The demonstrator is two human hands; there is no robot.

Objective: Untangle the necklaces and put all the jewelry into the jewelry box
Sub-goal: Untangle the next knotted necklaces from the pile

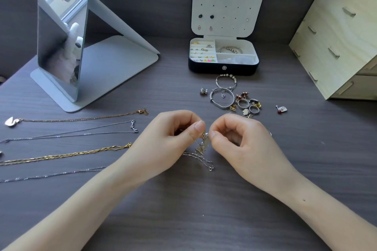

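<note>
My left hand (173,134) and my right hand (238,138) meet at the middle of the table, both pinching a tangled silver necklace (201,156) whose pendant hangs between my fingertips and whose chain trails onto the table. Several straightened necklaces lie to the left: a rose-gold one with a swan pendant (81,118), a thin silver one (71,133), a twisted gold chain (67,155) and another silver chain (51,175). The open jewelry box (223,67) stands at the back. Loose bangles (222,96), rings and earrings (247,105) lie in front of it.
A standing mirror (63,32) on a grey base occupies the back left. A light wooden drawer unit (338,36) stands at the right edge. A small single earring (282,109) lies apart at the right.
</note>
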